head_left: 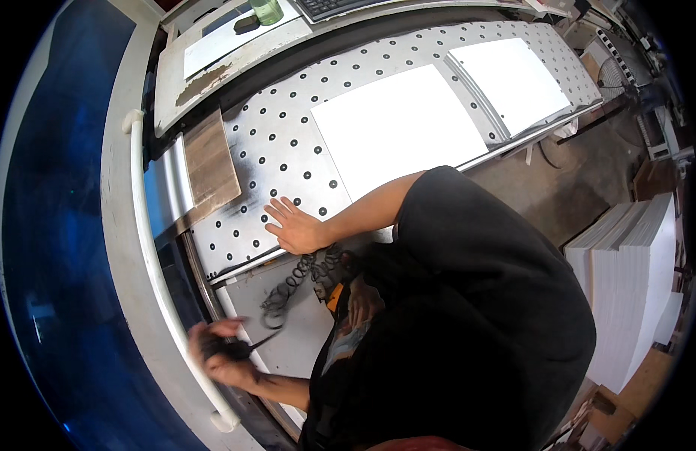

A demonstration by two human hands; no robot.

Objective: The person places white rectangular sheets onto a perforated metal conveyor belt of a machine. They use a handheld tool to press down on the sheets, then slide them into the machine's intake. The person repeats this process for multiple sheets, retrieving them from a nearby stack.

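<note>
Resting flat on the perforated metal bed (pixel 288 158), the right hand (pixel 295 225) lies palm down with its fingers spread, holding nothing. It sits at the bed's near edge, at about seven o'clock from the large white sheet (pixel 397 128). A second white sheet (pixel 513 79) lies at two o'clock from the first, and a brown wooden board (pixel 211 161) leans at nine o'clock from it, just beside the dotted surface.

The left hand (pixel 220 349) is curled around a small dark object (pixel 231 348), whose kind cannot be told; a thin dark point juts from the fist toward three o'clock. This hand sits against the long white handle bar (pixel 164 293) of the blue lid (pixel 55 248). Between the hands, a black coiled cord (pixel 292 286) trails across the grey ledge (pixel 295 338). A tall stack of white paper (pixel 626 278) stands well apart at three o'clock.
</note>
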